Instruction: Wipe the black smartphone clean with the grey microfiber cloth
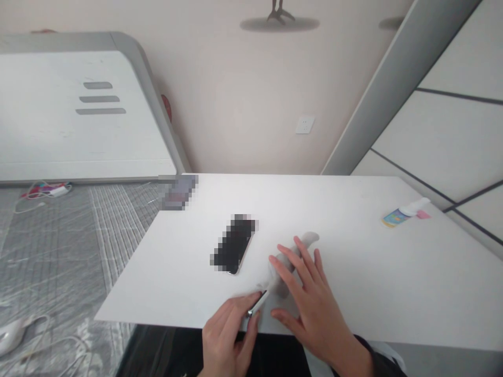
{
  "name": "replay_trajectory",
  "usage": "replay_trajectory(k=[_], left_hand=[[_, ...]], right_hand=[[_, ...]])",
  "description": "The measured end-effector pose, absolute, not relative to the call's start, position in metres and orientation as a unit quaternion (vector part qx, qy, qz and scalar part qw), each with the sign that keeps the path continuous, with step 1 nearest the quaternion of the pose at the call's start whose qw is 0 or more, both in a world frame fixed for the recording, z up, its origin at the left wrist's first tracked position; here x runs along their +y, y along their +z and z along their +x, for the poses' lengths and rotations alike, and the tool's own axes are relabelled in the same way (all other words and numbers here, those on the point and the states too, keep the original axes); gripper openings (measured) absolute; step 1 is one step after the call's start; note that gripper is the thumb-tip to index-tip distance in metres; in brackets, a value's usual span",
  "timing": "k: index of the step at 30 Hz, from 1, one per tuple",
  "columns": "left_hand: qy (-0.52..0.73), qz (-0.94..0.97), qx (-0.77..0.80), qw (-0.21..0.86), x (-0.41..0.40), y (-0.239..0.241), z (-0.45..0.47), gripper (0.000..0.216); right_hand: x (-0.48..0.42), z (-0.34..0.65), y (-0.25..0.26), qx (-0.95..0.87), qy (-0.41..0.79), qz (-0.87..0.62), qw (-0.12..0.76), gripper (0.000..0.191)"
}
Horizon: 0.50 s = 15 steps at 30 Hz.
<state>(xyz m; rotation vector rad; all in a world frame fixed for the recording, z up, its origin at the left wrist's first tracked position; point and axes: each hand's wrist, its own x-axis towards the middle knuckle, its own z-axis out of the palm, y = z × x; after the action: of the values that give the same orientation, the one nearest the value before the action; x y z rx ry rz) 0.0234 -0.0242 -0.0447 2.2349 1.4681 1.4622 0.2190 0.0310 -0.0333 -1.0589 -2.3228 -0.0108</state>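
Observation:
Near the front edge of the table, my left hand [231, 332] is closed around a slim object [258, 305] with a white side, a dark top and a shiny end. Much of it is covered by my fingers, so its kind cannot be made out. My right hand [310, 298] is open, its fingers spread over the tabletop just to the right, and holds nothing that I can see. Grey shadows lie under those fingers. A black smartphone [236, 245], partly blurred out, lies beyond my left hand.
The white table [346, 209] bears a small bottle with a white cap [396, 217] at the right, beside something pink [423, 214]. A pixelated flat item [178, 192] lies at the back left corner. Cables [43, 193] rest on the grey bedding [74, 235].

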Motion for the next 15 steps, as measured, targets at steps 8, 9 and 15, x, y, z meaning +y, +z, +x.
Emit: replay_trajectory(k=[8,9,15], left_hand=[[0.56,0.704,0.428,0.084,-0.015,-0.019,0.04,0.019],[0.57,0.7,0.421,0.089,-0.014,-0.014,0.044,0.017],[0.595,0.683,0.416,0.082,-0.004,0.004,0.06,0.01]], right_hand=[[0.005,0.199,-0.012,-0.859,0.047,-0.293,0.417,0.059],[0.005,0.2,-0.01,-0.85,0.064,-0.298,0.429,0.058],[0.0,0.207,-0.004,-0.814,0.121,-0.325,0.467,0.058]])
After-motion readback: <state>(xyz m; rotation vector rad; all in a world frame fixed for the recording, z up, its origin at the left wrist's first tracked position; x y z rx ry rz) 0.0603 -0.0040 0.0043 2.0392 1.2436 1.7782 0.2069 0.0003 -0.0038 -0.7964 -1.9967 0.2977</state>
